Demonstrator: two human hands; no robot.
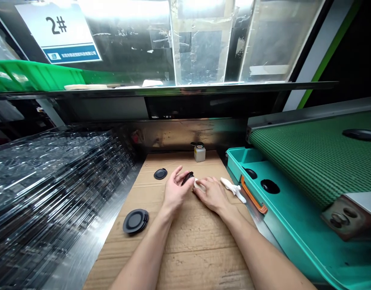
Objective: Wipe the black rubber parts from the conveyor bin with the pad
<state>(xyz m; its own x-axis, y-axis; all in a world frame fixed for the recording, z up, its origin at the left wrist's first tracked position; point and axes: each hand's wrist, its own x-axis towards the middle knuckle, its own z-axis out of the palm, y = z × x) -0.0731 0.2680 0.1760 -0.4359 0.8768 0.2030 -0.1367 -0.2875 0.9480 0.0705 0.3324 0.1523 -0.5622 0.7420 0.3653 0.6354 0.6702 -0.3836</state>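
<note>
My left hand (pixel 177 192) is closed on a small black disc (pixel 187 177), which is tilted and partly hidden by the fingers. My right hand (pixel 213 195) lies low over the cardboard (pixel 200 253), with thumb and fingers pinched on a small white piece (pixel 196 184) right beside the disc; its kind is unclear. To the right of that hand rests a white plastic tool with a narrow handle (pixel 233 189). A single black disc (pixel 160 173) lies left of my left hand. Closer to me sits a short stack of larger black discs (pixel 135 221).
A small square bottle (pixel 200 154) stands at the cardboard's back edge. On the right are a teal bin (pixel 294 229) with an orange handle (pixel 253 195) and black discs, and a green conveyor belt (pixel 312 153). Clear plastic trays (pixel 52 193) are stacked left. A metal shelf (pixel 173 92) crosses above.
</note>
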